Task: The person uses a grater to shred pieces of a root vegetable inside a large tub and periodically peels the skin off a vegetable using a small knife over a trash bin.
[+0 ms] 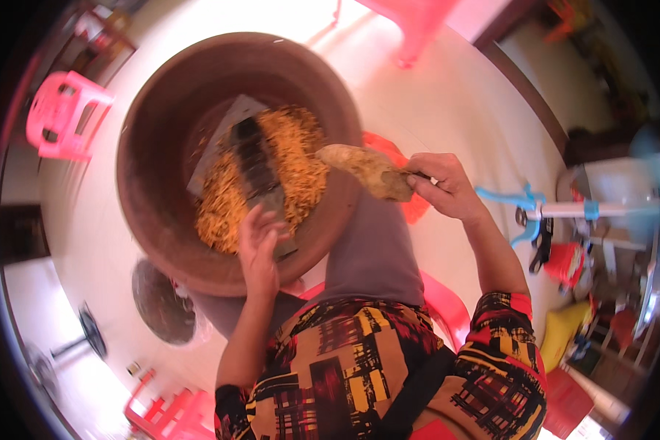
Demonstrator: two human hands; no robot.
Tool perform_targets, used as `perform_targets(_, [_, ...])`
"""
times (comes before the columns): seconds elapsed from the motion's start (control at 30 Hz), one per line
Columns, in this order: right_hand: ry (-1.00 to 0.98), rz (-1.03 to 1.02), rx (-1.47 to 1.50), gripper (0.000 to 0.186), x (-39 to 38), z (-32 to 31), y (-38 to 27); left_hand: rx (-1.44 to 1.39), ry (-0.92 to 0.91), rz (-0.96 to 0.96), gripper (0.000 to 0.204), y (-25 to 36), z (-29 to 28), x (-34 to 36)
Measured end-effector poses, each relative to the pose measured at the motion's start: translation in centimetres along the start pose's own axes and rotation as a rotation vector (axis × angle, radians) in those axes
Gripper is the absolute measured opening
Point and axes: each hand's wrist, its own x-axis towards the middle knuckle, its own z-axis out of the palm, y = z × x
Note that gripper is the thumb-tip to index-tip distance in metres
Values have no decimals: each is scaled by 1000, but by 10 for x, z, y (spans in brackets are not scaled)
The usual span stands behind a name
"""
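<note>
A seated person in a patterned red, yellow and black shirt [389, 367] works over a large round brown basin [154, 110] resting against the lap. The right hand [444, 183] has its fingers [427, 185] pinching the near end of a pale, tapered root [367, 170], probably a peeled tuber, though blur makes its kind hard to tell; the root's far tip points away from those fingers, over the basin's rim and toward the grater. The left hand [258, 246] lies with its fingers [260, 220] loosely spread and curled over the near end of a flat metal grater [253, 165], which slopes away from them into the basin, its dark toothed strip running down the middle. Orange-yellow shreds [301, 165] are heaped on both sides of the grater, just beyond the left fingers and below the root's tip. Grey trousers [370, 253] cover the knee between the two hands (a red plastic seat [447, 304] shows beneath it). Well beyond the fingers, a pink plastic chair [66, 114] stands on the pale tiled floor [462, 95], and a round black fan [161, 301] lies near the left elbow.
</note>
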Motion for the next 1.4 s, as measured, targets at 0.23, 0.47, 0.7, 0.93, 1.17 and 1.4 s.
perform_targets(0.23, [-303, -310, -37, 11, 84, 114, -25, -639, -181, -137, 33, 27, -44, 20])
perform_targets(0.47, [-240, 37, 330, 24, 107, 179, -31, -526, 144, 176, 25, 38, -82, 23])
perform_targets(0.7, [-84, 140, 404, 48, 111, 209, -37, -407, 206, 342, 24, 53, -82, 25])
perform_targets(0.93, [-69, -49, 337, 54, 113, 219, -62, -572, 140, 263, 19, 54, -100, 24])
perform_targets(1.17, [-68, -367, 149, 48, 136, 252, -111, -551, 197, 201, 24, 87, -137, 1])
perform_targets(1.4, [-186, -387, 264, 47, 146, 323, -165, -702, 205, 220, 31, 109, -208, -52])
